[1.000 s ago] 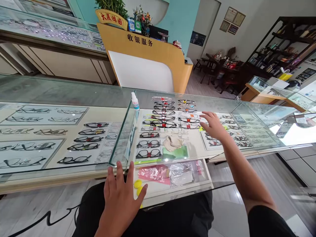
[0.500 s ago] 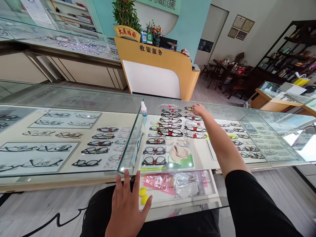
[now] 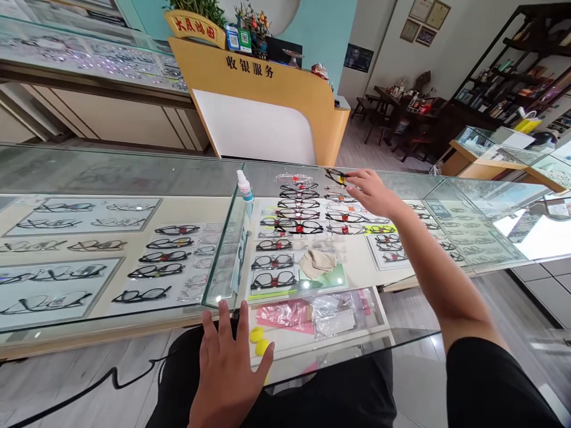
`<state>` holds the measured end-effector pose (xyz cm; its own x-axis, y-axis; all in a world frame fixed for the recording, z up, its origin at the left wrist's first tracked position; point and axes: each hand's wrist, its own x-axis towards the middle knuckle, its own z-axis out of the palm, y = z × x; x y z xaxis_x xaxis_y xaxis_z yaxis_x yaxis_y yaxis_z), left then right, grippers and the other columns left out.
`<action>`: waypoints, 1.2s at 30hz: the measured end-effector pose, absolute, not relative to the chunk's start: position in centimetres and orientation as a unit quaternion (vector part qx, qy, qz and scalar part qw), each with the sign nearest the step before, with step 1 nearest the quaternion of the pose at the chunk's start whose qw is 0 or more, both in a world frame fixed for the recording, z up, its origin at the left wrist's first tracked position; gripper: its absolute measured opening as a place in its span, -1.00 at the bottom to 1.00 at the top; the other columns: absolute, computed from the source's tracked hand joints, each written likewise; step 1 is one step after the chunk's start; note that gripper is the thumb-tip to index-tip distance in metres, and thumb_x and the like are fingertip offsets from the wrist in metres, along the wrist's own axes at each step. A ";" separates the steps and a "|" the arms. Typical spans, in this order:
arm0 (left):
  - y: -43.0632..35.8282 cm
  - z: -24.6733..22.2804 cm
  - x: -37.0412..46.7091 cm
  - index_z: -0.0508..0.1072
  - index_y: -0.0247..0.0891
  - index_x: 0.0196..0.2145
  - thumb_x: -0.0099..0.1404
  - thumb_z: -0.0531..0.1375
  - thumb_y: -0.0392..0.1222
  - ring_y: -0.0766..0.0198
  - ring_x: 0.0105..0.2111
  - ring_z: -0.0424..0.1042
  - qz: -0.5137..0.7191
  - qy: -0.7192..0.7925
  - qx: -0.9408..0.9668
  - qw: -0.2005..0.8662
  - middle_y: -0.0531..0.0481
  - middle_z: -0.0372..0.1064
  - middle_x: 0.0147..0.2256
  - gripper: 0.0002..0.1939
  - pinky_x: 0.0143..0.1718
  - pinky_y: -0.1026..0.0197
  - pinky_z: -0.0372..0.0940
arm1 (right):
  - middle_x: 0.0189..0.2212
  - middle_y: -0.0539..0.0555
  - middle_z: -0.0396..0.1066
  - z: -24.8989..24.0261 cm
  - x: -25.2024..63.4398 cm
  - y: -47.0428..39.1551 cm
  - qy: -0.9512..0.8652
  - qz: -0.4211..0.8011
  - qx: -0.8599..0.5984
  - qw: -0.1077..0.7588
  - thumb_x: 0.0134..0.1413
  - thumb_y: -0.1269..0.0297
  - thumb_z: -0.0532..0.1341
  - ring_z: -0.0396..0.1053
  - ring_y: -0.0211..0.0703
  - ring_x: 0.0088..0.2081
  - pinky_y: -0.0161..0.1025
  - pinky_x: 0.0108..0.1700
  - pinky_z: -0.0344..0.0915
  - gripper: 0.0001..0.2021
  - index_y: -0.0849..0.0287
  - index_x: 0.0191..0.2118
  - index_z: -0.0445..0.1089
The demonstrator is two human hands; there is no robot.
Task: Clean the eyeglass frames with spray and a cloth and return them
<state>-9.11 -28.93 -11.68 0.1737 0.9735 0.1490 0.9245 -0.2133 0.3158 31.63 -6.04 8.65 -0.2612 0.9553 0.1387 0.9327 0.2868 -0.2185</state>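
Note:
My right hand (image 3: 369,189) is stretched over the far side of the glass counter, its fingers closed on a pair of dark-framed eyeglasses (image 3: 335,176) with a yellow tag. Below it several eyeglasses (image 3: 344,230) with red tags lie in a column. To its left runs a second column of eyeglasses (image 3: 298,214). My left hand (image 3: 232,368) has its fingers spread at the counter's front edge, beside the open drawer, and holds nothing. A beige cloth (image 3: 317,263) lies crumpled near the front of the counter.
A spray bottle (image 3: 245,185) with blue liquid stands by the upright glass divider (image 3: 225,249). The open drawer (image 3: 381,324) holds plastic packets (image 3: 332,312) and two yellow round pieces (image 3: 262,346). More eyeglasses (image 3: 160,257) lie under glass at left. A wooden cashier desk (image 3: 267,89) stands beyond.
My right hand has lifted the far dark eyeglasses up off their place and tilted them. My left hand stays spread at the counter edge. The view has shifted somewhat.

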 end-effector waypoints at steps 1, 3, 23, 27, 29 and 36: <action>-28.9 -11.7 -9.1 -0.22 -0.33 0.69 0.53 0.12 0.10 -0.48 0.66 -0.54 0.161 0.619 0.765 0.078 -0.46 -0.51 0.68 0.00 0.52 -0.57 -0.03 | 0.50 0.19 0.32 9.9 31.1 -9.0 -0.810 0.086 -0.568 0.118 0.64 -0.09 -0.07 0.12 0.31 0.53 0.31 0.58 0.06 -0.38 0.16 0.44 0.46; -28.9 -11.8 -9.2 -0.18 -0.32 0.69 0.53 0.12 0.09 -0.47 0.67 -0.49 0.166 0.608 0.772 0.078 -0.45 -0.49 0.68 -0.02 0.54 -0.56 -0.07 | 0.49 0.09 0.32 11.6 30.0 -14.9 -0.827 0.197 -0.520 0.076 0.62 -0.21 -0.07 0.20 0.21 0.53 0.23 0.57 0.16 -0.35 0.01 0.49 0.42; -28.6 -11.6 -10.4 0.21 -0.05 0.61 0.30 0.37 0.13 -0.44 0.66 -0.26 0.115 0.442 0.889 0.042 -0.22 -0.27 0.69 0.00 0.58 -0.46 -0.11 | 0.69 0.47 -0.18 -16.0 29.2 -22.1 -0.703 0.053 -0.698 -0.124 0.46 -0.37 -0.03 -0.31 0.48 0.70 0.23 0.70 -0.38 0.05 0.56 0.62 0.07; -24.6 -8.7 -9.4 0.23 -0.01 0.60 0.32 0.38 0.26 -0.40 0.65 -0.13 0.118 0.402 0.907 0.038 -0.20 -0.18 0.68 0.00 0.56 -0.41 0.02 | 0.70 0.48 -0.26 -19.1 31.0 -16.5 -0.682 -0.009 -0.730 -0.042 0.51 -0.28 -0.08 -0.39 0.42 0.71 0.17 0.70 -0.47 0.03 0.66 0.64 -0.08; -21.5 -7.9 -9.3 0.31 -0.10 0.55 0.49 0.22 0.24 -0.35 0.62 0.00 0.161 0.454 0.876 0.008 -0.26 -0.02 0.64 -0.20 0.53 -0.39 0.11 | 0.70 0.46 -0.25 -19.9 31.7 -13.9 -0.665 -0.010 -0.746 -0.024 0.51 -0.27 -0.07 -0.42 0.43 0.71 0.17 0.69 -0.52 0.03 0.65 0.64 -0.10; -14.4 -9.4 -10.2 0.53 -0.39 0.30 0.57 0.05 0.20 -0.44 0.46 0.30 0.194 0.567 0.800 -0.036 -0.51 0.39 0.40 -0.33 0.43 -0.44 0.24 | 0.63 0.45 0.08 -21.8 34.4 -6.4 -0.632 0.000 -0.775 0.008 0.56 -0.21 -0.17 -0.24 0.40 0.70 0.20 0.68 -0.49 -0.09 0.49 0.63 0.08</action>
<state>-10.23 -14.39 -9.36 0.2824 0.8923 0.3522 0.9205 -0.3554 0.1624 34.44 -6.40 -21.78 0.2023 0.9793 0.0097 0.9793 -0.2022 -0.0133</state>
